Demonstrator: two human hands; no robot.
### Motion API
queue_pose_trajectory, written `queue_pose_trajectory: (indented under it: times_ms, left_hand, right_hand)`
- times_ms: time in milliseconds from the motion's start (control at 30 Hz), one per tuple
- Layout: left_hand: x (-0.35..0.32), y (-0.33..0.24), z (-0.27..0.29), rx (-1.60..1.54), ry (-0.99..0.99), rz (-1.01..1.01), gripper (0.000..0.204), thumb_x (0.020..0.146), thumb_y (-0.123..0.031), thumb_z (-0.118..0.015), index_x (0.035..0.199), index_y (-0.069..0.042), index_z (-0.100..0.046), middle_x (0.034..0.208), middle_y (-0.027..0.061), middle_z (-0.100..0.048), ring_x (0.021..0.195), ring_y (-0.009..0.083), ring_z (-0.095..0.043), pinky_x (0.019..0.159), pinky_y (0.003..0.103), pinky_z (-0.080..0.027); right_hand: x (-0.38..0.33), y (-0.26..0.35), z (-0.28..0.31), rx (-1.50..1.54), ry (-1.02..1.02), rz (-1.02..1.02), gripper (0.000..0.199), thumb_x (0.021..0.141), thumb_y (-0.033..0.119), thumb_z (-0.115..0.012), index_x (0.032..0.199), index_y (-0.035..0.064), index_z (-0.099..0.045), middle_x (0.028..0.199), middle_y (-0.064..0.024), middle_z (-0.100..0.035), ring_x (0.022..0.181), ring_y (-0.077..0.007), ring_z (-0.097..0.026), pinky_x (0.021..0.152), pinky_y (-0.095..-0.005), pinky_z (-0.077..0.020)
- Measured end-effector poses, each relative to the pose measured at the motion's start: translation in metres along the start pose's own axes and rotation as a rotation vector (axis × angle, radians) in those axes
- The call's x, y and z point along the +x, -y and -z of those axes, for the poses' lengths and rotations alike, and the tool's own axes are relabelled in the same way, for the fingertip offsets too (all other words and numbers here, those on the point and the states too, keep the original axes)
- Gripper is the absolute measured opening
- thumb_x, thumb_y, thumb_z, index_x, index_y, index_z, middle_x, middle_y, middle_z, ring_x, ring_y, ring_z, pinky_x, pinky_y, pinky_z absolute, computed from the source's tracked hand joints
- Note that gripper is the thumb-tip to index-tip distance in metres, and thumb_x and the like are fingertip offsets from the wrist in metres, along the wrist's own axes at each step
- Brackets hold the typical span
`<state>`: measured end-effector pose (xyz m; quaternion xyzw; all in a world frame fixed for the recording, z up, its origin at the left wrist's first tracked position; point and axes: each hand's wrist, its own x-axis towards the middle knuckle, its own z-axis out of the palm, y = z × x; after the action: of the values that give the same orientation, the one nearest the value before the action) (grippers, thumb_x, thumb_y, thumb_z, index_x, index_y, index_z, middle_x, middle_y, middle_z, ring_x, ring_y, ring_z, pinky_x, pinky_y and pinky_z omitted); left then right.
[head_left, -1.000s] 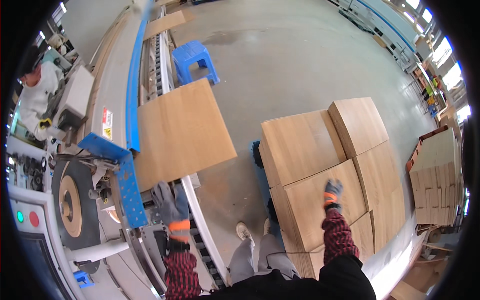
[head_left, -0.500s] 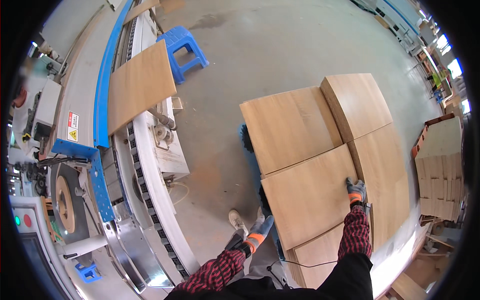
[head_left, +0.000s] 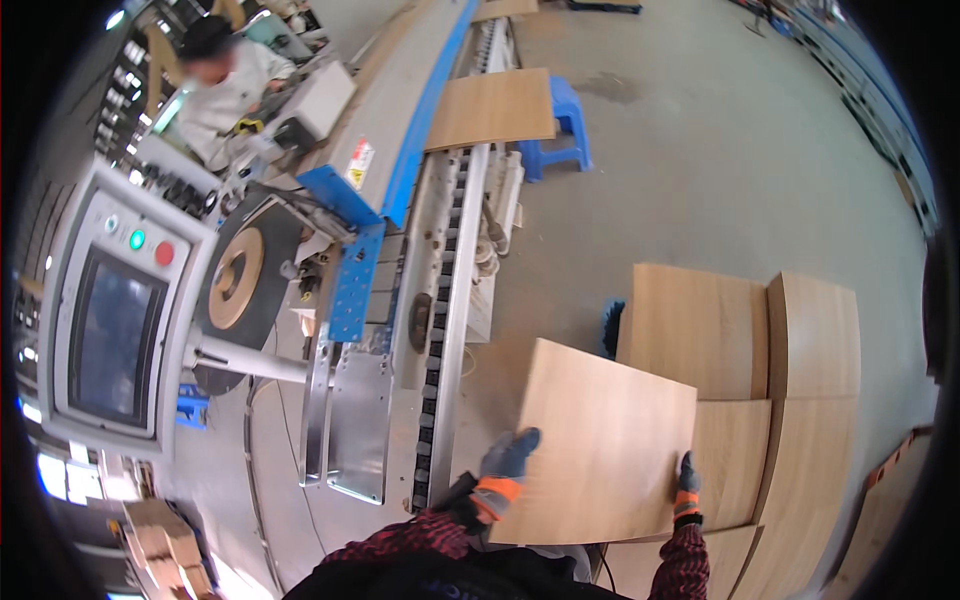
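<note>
At the far left stands a grey control panel [head_left: 120, 310] with a dark screen, then the long machine's chain conveyor [head_left: 447, 330] running away from the person. Just right of its near end, the left hand [head_left: 503, 468] grips the left edge of a wooden panel [head_left: 605, 445], fingers closed on it. The panel is light brown, smooth, nearly square, held roughly flat, its long axis tilted up-left. The right hand [head_left: 687, 488] clasps its right edge, above the stacked panels [head_left: 790, 400] on the floor.
</note>
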<state>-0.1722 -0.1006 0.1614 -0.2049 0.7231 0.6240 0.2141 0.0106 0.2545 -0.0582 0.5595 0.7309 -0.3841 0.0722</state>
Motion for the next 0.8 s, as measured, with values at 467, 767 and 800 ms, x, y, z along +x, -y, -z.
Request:
queue_pose_trajectory:
  times_ms: [467,767,800]
  left_hand:
    - [-0.06,-0.018,0.161,1.188,-0.323,-0.686,0.065,0.073,-0.042,-0.053,0.115,0.006,-0.04,0.122,0.0278,-0.034,0.113,0.0441,-0.031,0.096,0.048,-0.023]
    - [0.027,-0.045,0.161,1.18,-0.373,-0.787,0.057,0.073,-0.034,-0.051,0.116,0.002,-0.041,0.126,0.0209,-0.034,0.119,0.0406,-0.027,0.1,0.05,-0.019]
    - [0.036,-0.049,0.159,1.203,-0.397,-0.816,0.057,0.073,-0.032,-0.052,0.118,0.0,-0.041,0.129,0.0196,-0.033,0.121,0.0391,-0.026,0.101,0.048,-0.019]
  right_hand:
    - [-0.219,0.281,-0.075,0.675,0.561,0.269,0.021,0.08,0.026,-0.06,0.072,0.0077,-0.053,0.064,0.0059,-0.048,0.056,-0.0042,-0.04,0.049,-0.0215,-0.0349]
    - [-0.187,0.355,-0.121,0.787,0.564,0.234,0.027,0.078,0.031,-0.06,0.07,0.0055,-0.056,0.065,0.003,-0.049,0.06,-0.006,-0.041,0.053,-0.0242,-0.0362]
    - [-0.181,0.363,-0.118,0.861,0.562,0.234,0.027,0.078,0.031,-0.06,0.071,0.0049,-0.057,0.065,0.0027,-0.05,0.06,-0.0063,-0.041,0.054,-0.0248,-0.0367]
